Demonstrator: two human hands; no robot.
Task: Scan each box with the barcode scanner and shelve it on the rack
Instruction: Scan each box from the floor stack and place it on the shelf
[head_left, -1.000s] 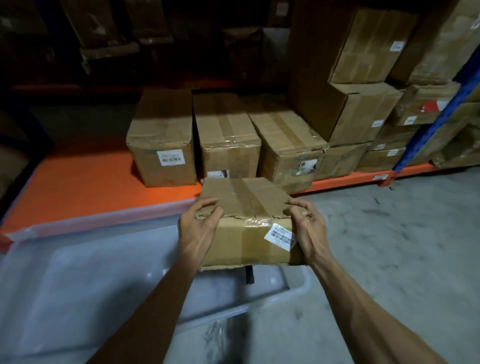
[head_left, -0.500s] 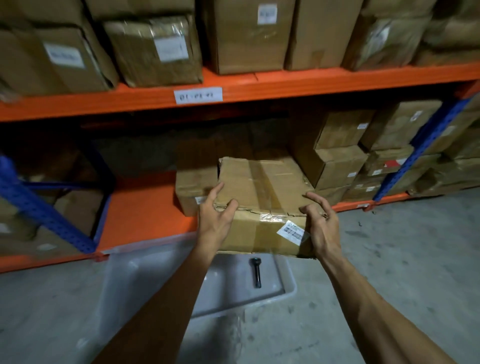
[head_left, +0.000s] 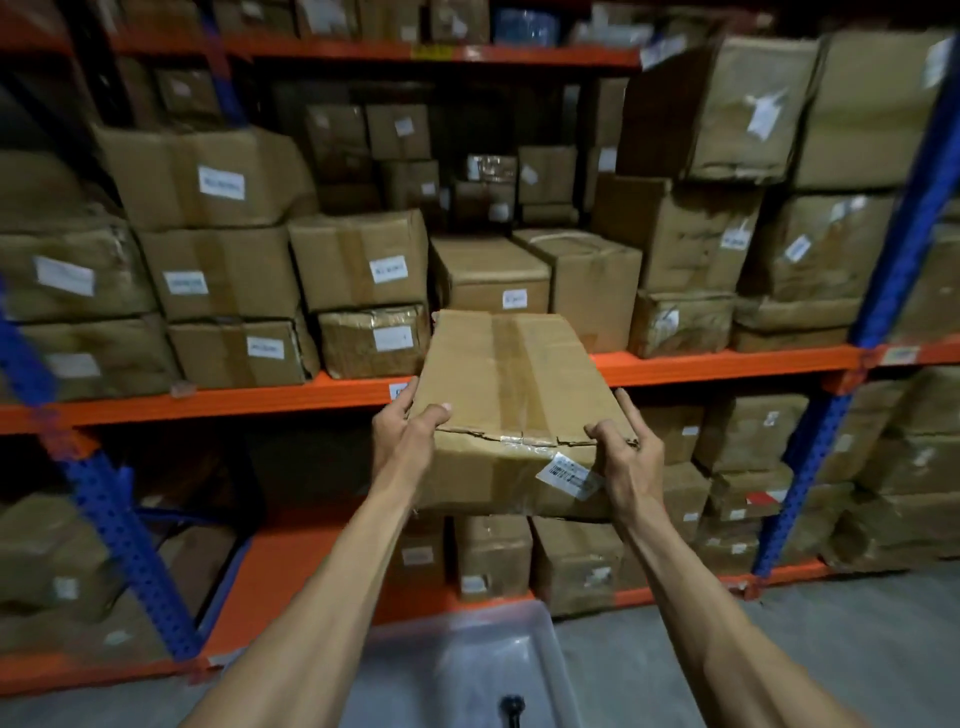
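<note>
The box (head_left: 511, 410) is in the air in front of the rack (head_left: 727, 361), its far end level with the orange beam of the middle shelf and its near face, with a barcode label (head_left: 570, 475) at the lower right corner, turned toward the person. A second ago it hung low over the clear plastic bin (head_left: 467, 670) near the bottom shelf; half a second ago it was already rising; now it is up at the middle shelf. That reads as the shelving step under way, the scan likely done (the dark scanner (head_left: 511, 712) lies in the bin at 6 o'clock, untouched).

The left hand (head_left: 405, 436) grips the box's near left corner, thumb bent over the top edge and fingers along the side. The right hand (head_left: 626, 457) grips the near right corner at 3 o'clock, thumb on the torn top seam, fingers curled round the side. Both are closed on the cardboard, neither spread wide.

At 12 o'clock, just past the box, two shelved boxes (head_left: 493, 275) sit low with room above them, a likely landing spot.
</note>
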